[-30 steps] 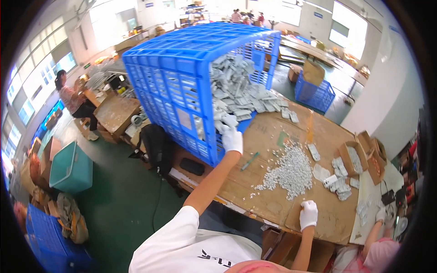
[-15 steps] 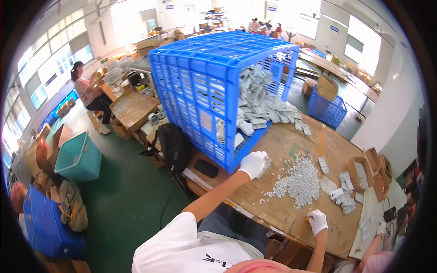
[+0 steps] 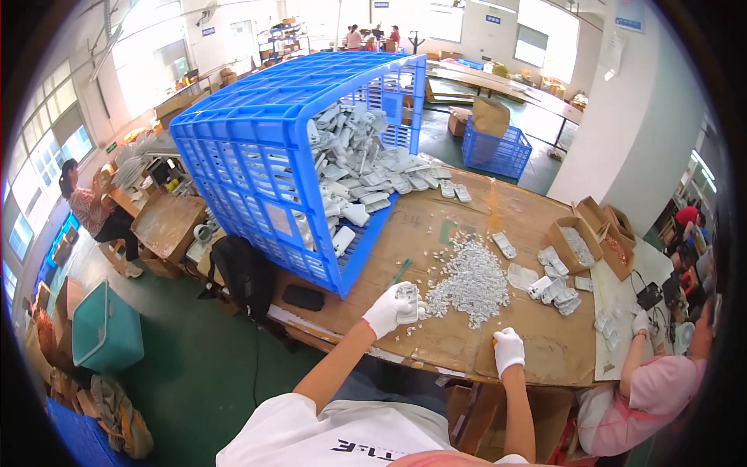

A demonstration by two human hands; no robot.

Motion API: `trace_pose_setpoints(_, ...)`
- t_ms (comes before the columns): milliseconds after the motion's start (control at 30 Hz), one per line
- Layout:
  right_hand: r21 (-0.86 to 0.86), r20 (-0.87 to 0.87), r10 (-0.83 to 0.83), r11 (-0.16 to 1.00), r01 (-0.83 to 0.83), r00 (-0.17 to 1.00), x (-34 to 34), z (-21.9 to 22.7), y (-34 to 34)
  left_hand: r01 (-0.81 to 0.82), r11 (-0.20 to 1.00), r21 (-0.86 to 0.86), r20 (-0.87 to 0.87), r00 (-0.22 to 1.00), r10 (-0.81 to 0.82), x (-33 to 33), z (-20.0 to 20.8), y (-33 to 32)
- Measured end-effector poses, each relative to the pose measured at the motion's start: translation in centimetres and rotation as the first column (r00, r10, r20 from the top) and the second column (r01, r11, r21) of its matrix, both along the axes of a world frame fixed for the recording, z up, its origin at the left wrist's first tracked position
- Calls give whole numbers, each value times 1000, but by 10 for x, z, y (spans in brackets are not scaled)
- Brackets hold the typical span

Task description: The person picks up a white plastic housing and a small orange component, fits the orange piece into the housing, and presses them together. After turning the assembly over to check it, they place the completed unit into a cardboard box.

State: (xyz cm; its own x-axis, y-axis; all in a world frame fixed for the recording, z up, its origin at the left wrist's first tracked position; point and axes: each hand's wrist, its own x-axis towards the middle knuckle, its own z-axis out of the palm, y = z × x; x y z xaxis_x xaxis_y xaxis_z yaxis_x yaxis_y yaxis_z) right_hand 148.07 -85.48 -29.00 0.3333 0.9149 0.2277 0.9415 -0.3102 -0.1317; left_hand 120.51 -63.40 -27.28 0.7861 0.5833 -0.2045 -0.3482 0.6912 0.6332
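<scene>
My left hand (image 3: 383,313), in a white glove, grips a pale grey plastic housing (image 3: 407,302) with a recessed face turned up, held over the table's near edge. To its right lies a heap of small white plastic pieces (image 3: 471,284). My right hand (image 3: 509,349), also gloved, is closed near the table's front edge. A bit of orange shows at its fingers; the rest of what it holds is hidden. A blue plastic crate (image 3: 257,148) lies on its side at the left, with many pale housings (image 3: 350,148) spilling from its open side.
Cardboard covers the table (image 3: 436,350). A green strip (image 3: 401,270) and dark pouch (image 3: 303,296) lie near the crate. At right are finished-looking housings (image 3: 554,292) and cardboard boxes (image 3: 577,265). A co-worker in pink (image 3: 661,389) works there. A black backpack (image 3: 241,272) hangs at left.
My left hand has drawn back from beside the crate's opening toward me, and the housing's face shows now. The whole view has turned to the right. My right hand stays closed.
</scene>
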Motion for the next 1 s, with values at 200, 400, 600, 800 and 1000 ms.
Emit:
trace_pose_setpoints(200,-136,1,-9,991,9,1000,7,12,5,4,914,406,-221,971,94,0,36,-50)
trace_pose_setpoints(400,-1,-39,-10,1000,10,999,17,-7,2,17,491,871,-251,875,413,26,12,-57)
trace_pose_setpoints(600,503,-772,359,849,160,525,-101,87,49,-49,469,882,-201,861,467,37,51,-70)
trace_pose_setpoints(800,616,-395,322,788,-12,860,-127,83,56,-19,419,908,-229,815,533,37,64,-89)
trace_pose_setpoints(1000,570,-614,232,792,219,755,-134,81,59,-39,226,973,-113,777,620,37,58,-98)
